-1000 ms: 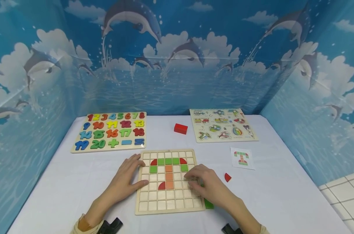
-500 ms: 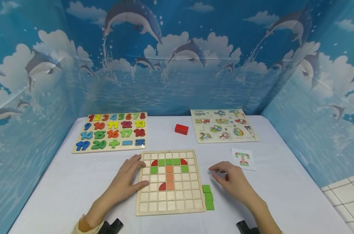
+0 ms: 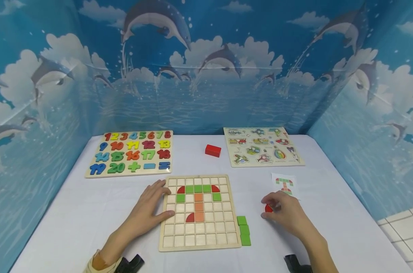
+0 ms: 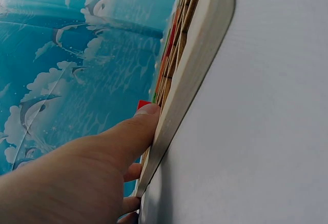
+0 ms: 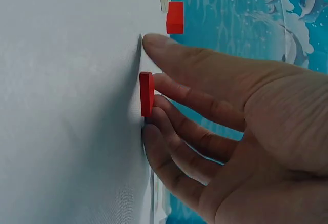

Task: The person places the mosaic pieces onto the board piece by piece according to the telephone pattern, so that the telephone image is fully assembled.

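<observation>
A wooden grid board [image 3: 200, 239] bears red quarter-circle, green square and orange square tiles in a T-like pattern. My left hand [image 3: 146, 206] rests on its left edge, thumb and fingers spread; the left wrist view shows the thumb [image 4: 146, 112] on the edge. Right of the board, my right hand [image 3: 285, 210] is lowered over a loose red quarter-circle tile [image 3: 268, 208] on the white tablecloth. In the right wrist view the bent fingers are right at the tile [image 5: 146, 95], while the thumb [image 5: 159, 44] stays apart from it.
Several green square tiles [image 3: 244, 230] lie along the board's right side. Behind the right hand is a pattern card [image 3: 277, 177]. Farther back are a number puzzle [image 3: 129, 175], a red block [image 3: 213, 150] and a vehicle puzzle [image 3: 240, 148]. A dolphin-print curtain [image 3: 199, 98] encloses the table.
My right hand has moved off the board's right side, across to the right, and down to the loose red tile, uncovering the green tiles. My left hand has stayed on the board's edge.
</observation>
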`<state>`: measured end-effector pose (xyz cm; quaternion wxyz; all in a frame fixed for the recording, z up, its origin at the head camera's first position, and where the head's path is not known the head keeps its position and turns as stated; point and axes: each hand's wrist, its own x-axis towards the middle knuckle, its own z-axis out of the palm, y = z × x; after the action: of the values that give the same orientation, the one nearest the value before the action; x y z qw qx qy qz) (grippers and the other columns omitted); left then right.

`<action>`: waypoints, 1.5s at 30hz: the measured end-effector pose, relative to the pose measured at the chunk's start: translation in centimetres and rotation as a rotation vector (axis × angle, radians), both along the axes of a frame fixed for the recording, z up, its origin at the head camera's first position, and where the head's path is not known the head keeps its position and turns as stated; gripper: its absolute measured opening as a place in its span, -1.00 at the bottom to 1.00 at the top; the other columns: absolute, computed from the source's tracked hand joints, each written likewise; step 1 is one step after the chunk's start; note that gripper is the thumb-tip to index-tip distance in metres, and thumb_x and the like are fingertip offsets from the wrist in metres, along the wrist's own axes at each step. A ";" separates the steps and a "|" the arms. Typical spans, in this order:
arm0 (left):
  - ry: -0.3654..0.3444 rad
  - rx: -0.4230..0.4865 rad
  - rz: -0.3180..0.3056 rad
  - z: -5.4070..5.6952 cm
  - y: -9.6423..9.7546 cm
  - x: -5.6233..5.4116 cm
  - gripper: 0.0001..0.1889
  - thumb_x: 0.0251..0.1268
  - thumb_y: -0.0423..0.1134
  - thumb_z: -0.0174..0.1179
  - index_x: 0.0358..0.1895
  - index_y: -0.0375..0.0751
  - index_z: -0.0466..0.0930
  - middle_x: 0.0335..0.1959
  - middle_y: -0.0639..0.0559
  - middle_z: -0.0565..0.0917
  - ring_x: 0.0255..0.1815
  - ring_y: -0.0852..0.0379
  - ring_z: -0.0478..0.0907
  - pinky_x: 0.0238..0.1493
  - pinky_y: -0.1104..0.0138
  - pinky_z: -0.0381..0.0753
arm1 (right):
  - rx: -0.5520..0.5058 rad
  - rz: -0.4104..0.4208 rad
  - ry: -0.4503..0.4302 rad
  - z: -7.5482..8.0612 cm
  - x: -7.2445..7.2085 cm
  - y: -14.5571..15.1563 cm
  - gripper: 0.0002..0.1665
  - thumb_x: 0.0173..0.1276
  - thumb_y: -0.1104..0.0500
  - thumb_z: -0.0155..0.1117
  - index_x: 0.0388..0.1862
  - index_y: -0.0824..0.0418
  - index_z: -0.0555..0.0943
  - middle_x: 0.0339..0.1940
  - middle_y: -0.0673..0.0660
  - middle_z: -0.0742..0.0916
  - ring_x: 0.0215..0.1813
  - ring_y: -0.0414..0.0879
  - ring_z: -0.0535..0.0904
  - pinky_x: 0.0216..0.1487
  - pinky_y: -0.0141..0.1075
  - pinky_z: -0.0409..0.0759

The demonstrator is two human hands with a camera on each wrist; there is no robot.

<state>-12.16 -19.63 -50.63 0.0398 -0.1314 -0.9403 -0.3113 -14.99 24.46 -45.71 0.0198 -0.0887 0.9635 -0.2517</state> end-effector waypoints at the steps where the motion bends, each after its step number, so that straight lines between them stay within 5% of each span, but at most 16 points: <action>1: 0.002 -0.001 0.000 0.0 0.0 0.0 -0.41 0.25 0.18 0.48 0.24 0.06 0.50 0.68 -0.13 0.25 0.74 -0.18 0.05 0.74 -0.18 -0.04 | -0.009 0.005 -0.003 0.0 0.0 0.1 -0.56 0.05 0.22 0.75 -0.09 0.11 0.76 -0.22 0.00 0.73 -0.14 -0.09 0.61 -0.06 -0.16 0.75; 10: -0.007 0.012 -0.003 -0.1 0.1 -0.1 -0.41 0.25 0.19 0.48 0.24 0.07 0.50 0.69 -0.11 0.24 0.75 -0.17 0.03 0.74 -0.17 -0.05 | -0.034 0.020 0.019 0.0 -0.1 0.0 -0.64 0.06 0.33 0.70 -0.19 0.14 0.75 -0.29 -0.01 0.71 -0.21 -0.13 0.59 -0.15 -0.24 0.82; 19: -0.005 0.010 -0.005 -0.1 0.2 -0.1 -0.41 0.26 0.19 0.47 0.24 0.05 0.50 0.69 -0.13 0.24 0.74 -0.19 0.04 0.73 -0.19 -0.04 | 0.057 0.075 0.148 -0.2 -0.1 -0.4 -0.76 0.19 0.38 0.54 -0.27 0.07 0.74 -0.38 -0.09 0.75 -0.33 -0.24 0.59 -0.24 -0.30 0.74; 29: -0.003 0.006 -0.005 0.1 0.3 0.0 -0.41 0.26 0.18 0.47 0.23 0.04 0.51 0.68 -0.14 0.25 0.74 -0.19 0.05 0.73 -0.19 -0.03 | -0.175 0.142 0.314 -1.2 0.2 -1.9 -0.74 0.22 0.33 0.61 -0.21 0.01 0.80 -0.34 -0.22 0.78 -0.31 -0.35 0.59 -0.27 -0.37 0.68; 45: -0.003 0.010 -0.006 0.0 0.0 0.1 -0.42 0.25 0.15 0.49 0.22 0.06 0.49 0.69 -0.13 0.24 0.74 -0.20 0.06 0.74 -0.18 -0.04 | -0.397 0.174 0.111 -0.6 0.6 -6.8 -0.64 0.26 0.46 0.51 -0.15 0.01 0.77 -0.26 -0.15 0.81 -0.19 -0.25 0.70 -0.05 -0.34 0.80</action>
<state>-12.09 -19.58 -50.60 0.0380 -0.1334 -0.9384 -0.3163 -14.38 17.67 -46.28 -0.0297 -0.1876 0.8833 -0.4285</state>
